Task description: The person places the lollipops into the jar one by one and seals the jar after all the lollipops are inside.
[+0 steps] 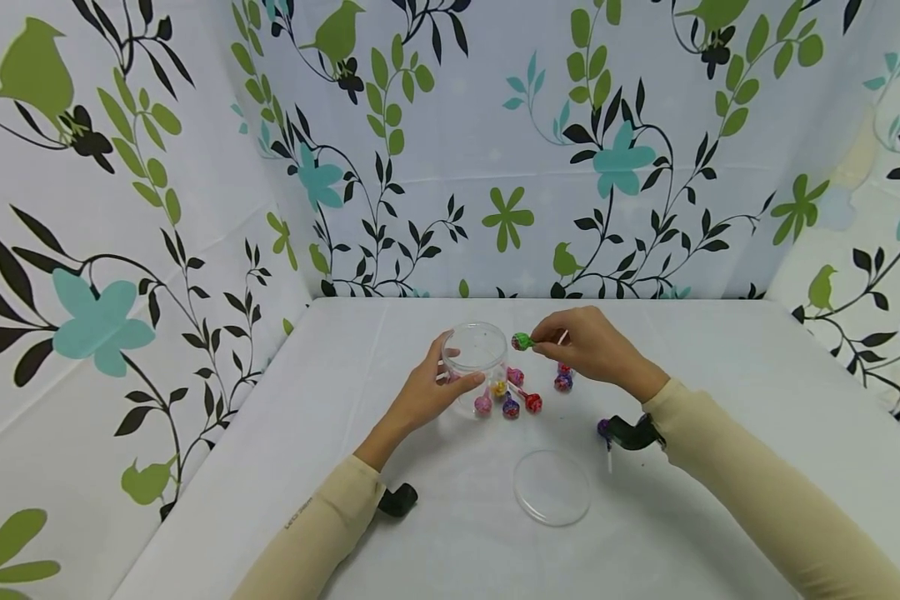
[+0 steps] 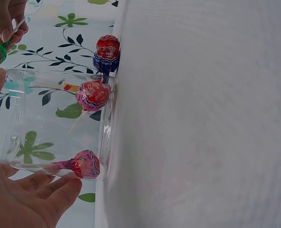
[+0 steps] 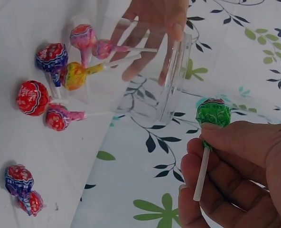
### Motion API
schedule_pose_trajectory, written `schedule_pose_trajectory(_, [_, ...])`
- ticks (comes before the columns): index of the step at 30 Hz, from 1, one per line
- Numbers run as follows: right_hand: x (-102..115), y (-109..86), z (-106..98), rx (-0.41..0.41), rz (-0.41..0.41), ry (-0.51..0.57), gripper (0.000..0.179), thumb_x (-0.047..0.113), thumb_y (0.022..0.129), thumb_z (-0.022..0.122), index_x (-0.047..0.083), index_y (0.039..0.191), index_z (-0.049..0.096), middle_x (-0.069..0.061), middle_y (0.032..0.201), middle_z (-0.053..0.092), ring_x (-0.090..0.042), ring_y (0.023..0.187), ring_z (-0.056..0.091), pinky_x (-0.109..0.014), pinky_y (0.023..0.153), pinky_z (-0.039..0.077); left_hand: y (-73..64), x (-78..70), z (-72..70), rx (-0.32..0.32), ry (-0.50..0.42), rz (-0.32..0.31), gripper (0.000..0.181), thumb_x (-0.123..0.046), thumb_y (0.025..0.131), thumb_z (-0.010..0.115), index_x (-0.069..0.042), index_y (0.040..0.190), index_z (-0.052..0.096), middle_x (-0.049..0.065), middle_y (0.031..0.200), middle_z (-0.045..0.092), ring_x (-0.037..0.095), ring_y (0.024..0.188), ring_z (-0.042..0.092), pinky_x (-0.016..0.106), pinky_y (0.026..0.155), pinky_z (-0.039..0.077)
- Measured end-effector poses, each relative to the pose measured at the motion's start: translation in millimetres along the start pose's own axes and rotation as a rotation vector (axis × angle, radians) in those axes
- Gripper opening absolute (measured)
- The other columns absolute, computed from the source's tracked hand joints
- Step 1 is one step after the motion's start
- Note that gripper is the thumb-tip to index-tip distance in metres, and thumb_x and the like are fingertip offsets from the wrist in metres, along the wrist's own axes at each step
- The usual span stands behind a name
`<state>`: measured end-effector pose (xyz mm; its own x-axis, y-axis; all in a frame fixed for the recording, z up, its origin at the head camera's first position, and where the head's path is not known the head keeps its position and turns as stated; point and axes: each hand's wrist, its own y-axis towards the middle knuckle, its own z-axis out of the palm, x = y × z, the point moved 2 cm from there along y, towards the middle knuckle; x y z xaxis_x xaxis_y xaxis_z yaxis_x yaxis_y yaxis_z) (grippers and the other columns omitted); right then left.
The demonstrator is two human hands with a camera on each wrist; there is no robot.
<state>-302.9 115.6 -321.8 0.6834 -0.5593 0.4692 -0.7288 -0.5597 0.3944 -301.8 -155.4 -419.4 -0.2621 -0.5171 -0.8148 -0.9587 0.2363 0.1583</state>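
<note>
Two hands [image 1: 429, 392] [image 1: 591, 343] grip clear jar [image 1: 474, 350], green lollipop [image 3: 214, 114] (sleeve lettering [image 1: 297, 513] blurred).

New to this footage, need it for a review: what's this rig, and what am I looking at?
No robot here: a person works bare-handed. The wide picture is taken from the head, looking forward and down; the other two come from the left and right wrists. The left hand holds a clear jar with a few lollipops in it. The right hand pinches a green lollipop near its rim. More lollipops and a clear lid lie on the white table.
</note>
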Motion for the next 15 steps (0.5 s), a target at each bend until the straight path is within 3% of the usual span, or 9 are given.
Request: schedule_pose_trajectory(15, [16,24.7,13,0.007,-0.045,0.01,0.008,0.002,0.093,0.079,0.003,0.1,0.081,-0.001,0.091,0.074,-0.016,0.082,0.066,-0.036,0.076,0.059,1.9,1.2,-1.3,0.008,-0.01,0.0,0.099,-0.061,0.091,0.073,-0.025,0.166,0.019,0.01,0.156,0.048,0.037,0.14,0.048,0.053,0.109,0.046])
